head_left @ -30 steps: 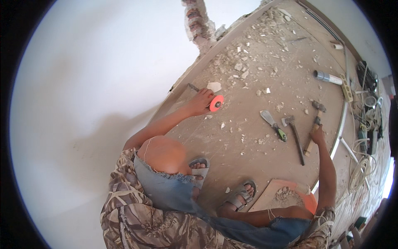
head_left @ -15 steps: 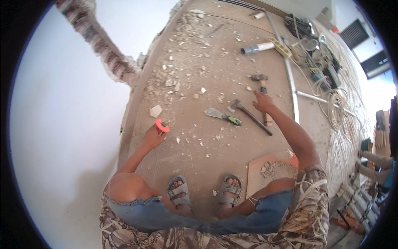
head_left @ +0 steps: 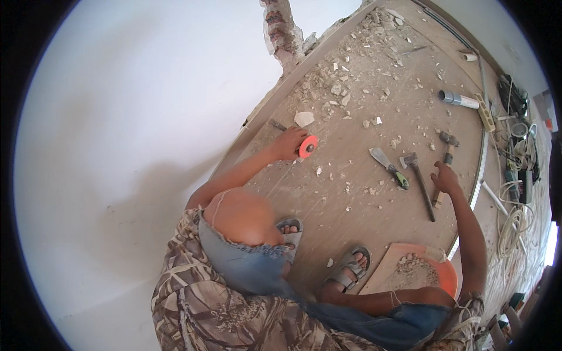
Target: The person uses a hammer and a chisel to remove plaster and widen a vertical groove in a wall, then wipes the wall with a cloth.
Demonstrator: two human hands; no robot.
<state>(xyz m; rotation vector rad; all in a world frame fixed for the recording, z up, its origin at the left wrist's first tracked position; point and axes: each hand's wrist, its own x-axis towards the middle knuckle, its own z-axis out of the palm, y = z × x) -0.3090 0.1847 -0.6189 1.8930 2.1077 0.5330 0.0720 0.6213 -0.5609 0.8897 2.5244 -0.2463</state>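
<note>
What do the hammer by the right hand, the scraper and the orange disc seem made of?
Hammer: dull dark head, likely steel; tan handle, probably wood.
Scraper: flat grey blade, apparently metal; green, black handle, perhaps plastic.
Orange disc: smooth, even colour, plastic or rubber.

Your dusty brown floor [head_left: 328, 219] bears a green-handled scraper [head_left: 391, 169]. Just right of the scraper you have a hatchet [head_left: 422, 188]; farther right, a hammer [head_left: 449, 154]. Beyond the scraper to the left, rubble [head_left: 336, 89] lies scattered; beyond it to the right, a grey-and-white pipe [head_left: 459, 99]. Nearer you than the scraper sits an orange pan [head_left: 448, 276].
</note>
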